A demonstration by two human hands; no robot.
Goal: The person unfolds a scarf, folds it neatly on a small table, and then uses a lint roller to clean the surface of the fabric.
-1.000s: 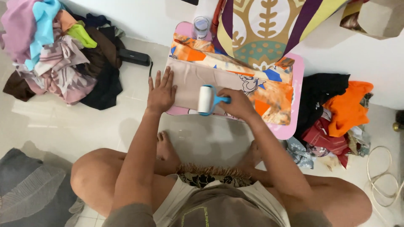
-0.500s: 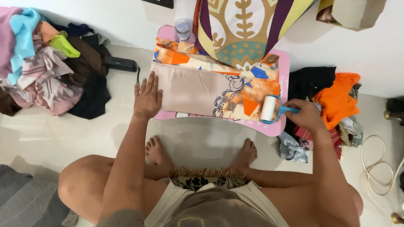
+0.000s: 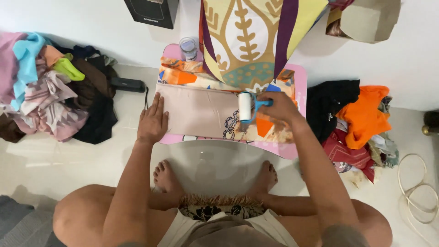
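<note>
Head view. Left hand [image 3: 152, 121] flat and spread, palm down, pressing the left end of the folded beige cloth [image 3: 199, 112] at the left edge of the pink table [image 3: 299, 77]. Right hand [image 3: 280, 107] closed around the blue handle of a lint roller [image 3: 247, 106], fingers wrapped, white roll standing crosswise on the cloth near the table's middle, touching the fabric where beige meets an orange, blue and white floral print. Cloth spread along the table from left edge toward right, patterned part bunched along the far edge and toward the right side. Small clear jar [image 3: 188, 47] with a lid at the far left corner of the table. Large hanging fabric [image 3: 256, 36], cream and mustard with purple bands and a leaf pattern, draped down over the far edge. Bare feet under the near edge, knees splayed to either side.

Beyond the table: heap of mixed clothes [image 3: 45, 87] on the floor well to the left, a black remote-like bar [image 3: 128, 84] just beside it. Another pile on the right with an orange garment [image 3: 366, 116] and black cloth. White cord [image 3: 418, 192] looped on the floor at far right. Dark box [image 3: 151, 11] against the wall, far left of the table.
</note>
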